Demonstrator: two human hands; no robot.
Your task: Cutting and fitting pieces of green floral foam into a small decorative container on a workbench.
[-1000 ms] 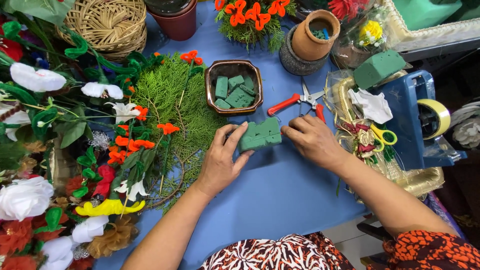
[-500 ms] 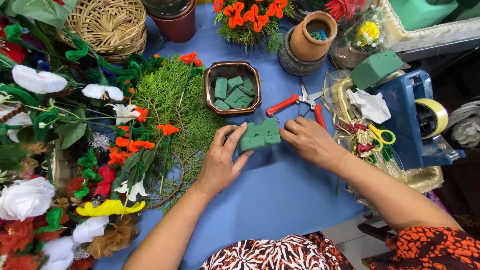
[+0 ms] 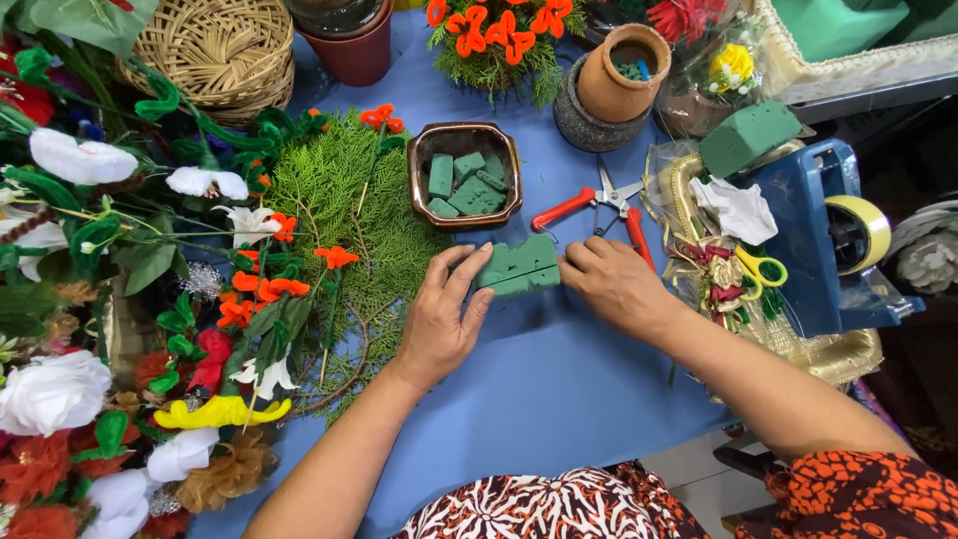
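Foam block (image 3: 517, 268), dark green and oblong, lies on the blue table (image 3: 559, 389) just above the middle of the view, pinned between both hands. A groove runs along its top face. The left hand (image 3: 439, 319) comes in from 7 o'clock; its fingers are spread and bent, thumb and fingertips pressed to the block's left end. The right hand (image 3: 617, 284) comes in from 4 o'clock, fingers curled loosely, fingertips touching the block's right end. Neither hand lifts the block; it rests flat on the table.

At 12 o'clock from the block, just beyond it, stands a brown square bowl (image 3: 464, 176) with smaller cut pieces of the same green foam inside. At 1 o'clock, just beside the right hand, lie red-handled cutters (image 3: 599, 205), blades open. Further out at 1 o'clock sit a clay pot (image 3: 624, 80) on a dark round base and a bunch of orange flowers (image 3: 499, 30). At 3 o'clock, past the right hand, are yellow-handled scissors (image 3: 760, 268) among ribbon scraps, a blue tape dispenser (image 3: 813, 240) carrying a roll of tape, and a second, larger green foam brick (image 3: 748, 135) resting on top.

At 9 o'clock, touching the left hand's far side, spreads a fan of green fern sprigs (image 3: 344, 215). Beyond it, artificial flowers (image 3: 120, 299) in white, orange, red and yellow crowd the left edge. At 11 o'clock, well apart, stand a wicker basket (image 3: 215, 50) and a dark red pot (image 3: 349, 50).
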